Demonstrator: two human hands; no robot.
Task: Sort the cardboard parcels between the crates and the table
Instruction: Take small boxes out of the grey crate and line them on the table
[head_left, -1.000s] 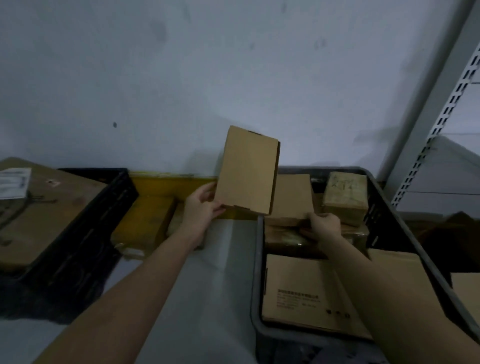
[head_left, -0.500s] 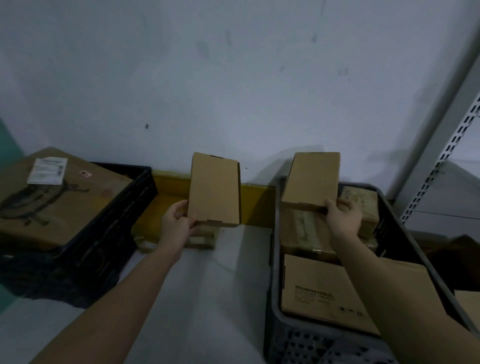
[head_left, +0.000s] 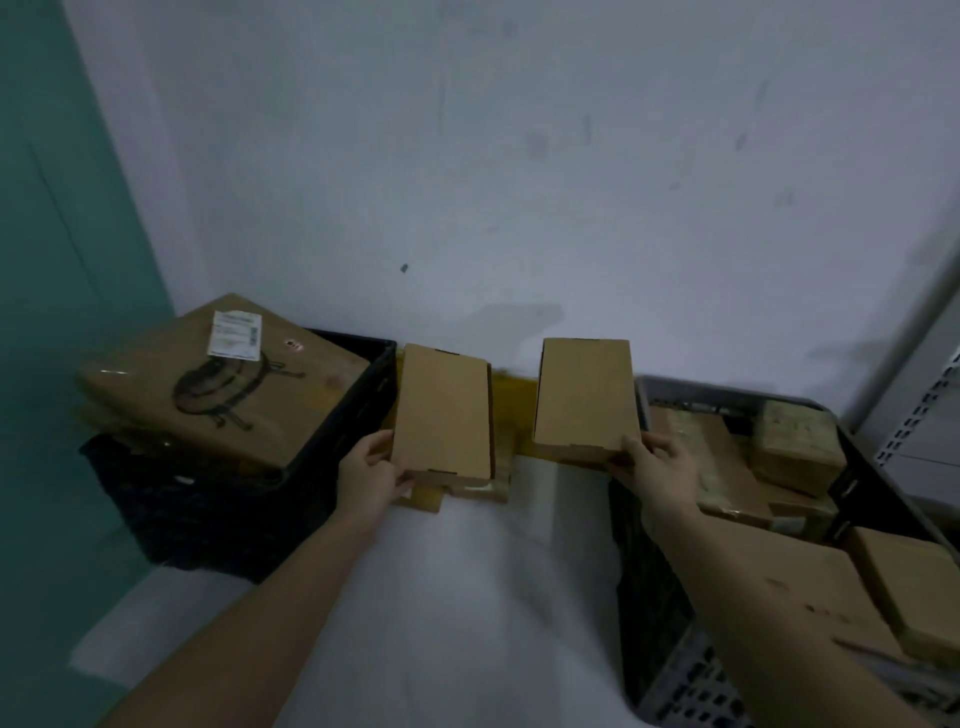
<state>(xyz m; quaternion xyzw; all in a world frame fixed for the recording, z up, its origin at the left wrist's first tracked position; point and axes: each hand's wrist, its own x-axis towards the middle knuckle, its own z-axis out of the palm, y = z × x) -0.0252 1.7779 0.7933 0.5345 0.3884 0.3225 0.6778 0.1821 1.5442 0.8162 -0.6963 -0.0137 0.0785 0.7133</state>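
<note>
My left hand (head_left: 370, 479) grips the near edge of a flat brown cardboard parcel (head_left: 444, 413), held just above the parcels lying at the back of the white table (head_left: 467, 597). My right hand (head_left: 657, 470) holds a second, similar cardboard parcel (head_left: 586, 397) by its near right corner, over the gap between the table and the grey crate (head_left: 675, 691) on the right. That crate holds several brown parcels (head_left: 800, 439). A black crate (head_left: 332, 431) on the left carries a large parcel (head_left: 218, 379) with a white label.
Small yellowish parcels (head_left: 470, 488) lie on the table against a yellow strip (head_left: 514, 395) at the wall. A teal surface (head_left: 62, 260) borders the left side. A perforated metal shelf upright (head_left: 930, 400) stands at the far right.
My right hand has carried its parcel leftward out of the grey crate toward the table. My left hand has lowered its parcel toward the back of the table. The view has shifted left.
</note>
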